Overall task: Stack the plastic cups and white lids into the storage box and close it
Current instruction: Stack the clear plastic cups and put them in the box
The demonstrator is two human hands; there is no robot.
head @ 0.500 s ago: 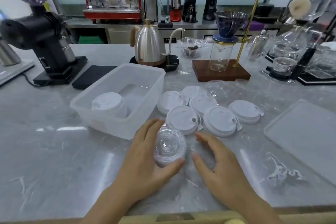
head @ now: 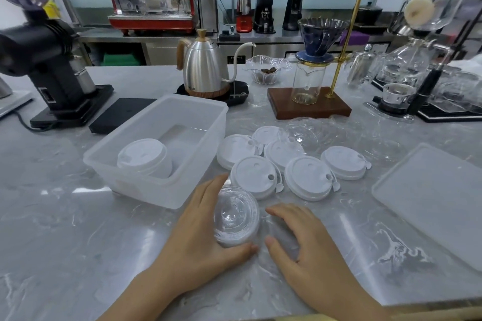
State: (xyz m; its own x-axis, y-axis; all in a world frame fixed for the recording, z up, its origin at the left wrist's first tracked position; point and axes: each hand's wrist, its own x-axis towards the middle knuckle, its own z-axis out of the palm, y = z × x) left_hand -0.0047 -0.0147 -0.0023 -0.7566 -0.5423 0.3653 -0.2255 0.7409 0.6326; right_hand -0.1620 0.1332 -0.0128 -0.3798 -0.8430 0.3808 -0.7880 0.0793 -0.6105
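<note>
Grey marble counter (head: pixel 65 229) in a coffee bar, red espresso machine (head: pixel 151 0) sitting on the far back bench. Going left to right: black grinder (head: pixel 49 65) standing far left, black scale pad (head: pixel 120 117) lying beside it. Translucent storage box (head: pixel 167 190) sitting open left of centre, holding a short stack of white lids (head: pixel 142 157) at its near-left end. Steel gooseneck kettle (head: pixel 206 70) standing behind the box. Left hand (head: pixel 200 240) curling around a stack of clear plastic cups (head: pixel 236 219) lying on its side at near centre, fingers over the far side, thumb under the near side. Right hand (head: pixel 310 250) resting just right of the cups, fingers loosely spread and bent over what looks like more clear plastic; cannot tell whether it's gripping anything. Six loose white lids (head: pixel 307 177) lying flat on the counter beyond the hands, a few clear cups (head: pixel 305 133) behind them. Pour-over dripper stand (head: pixel 313 81) standing further back. Box lid (head: pixel 438 198) lying flat at near right.
</note>
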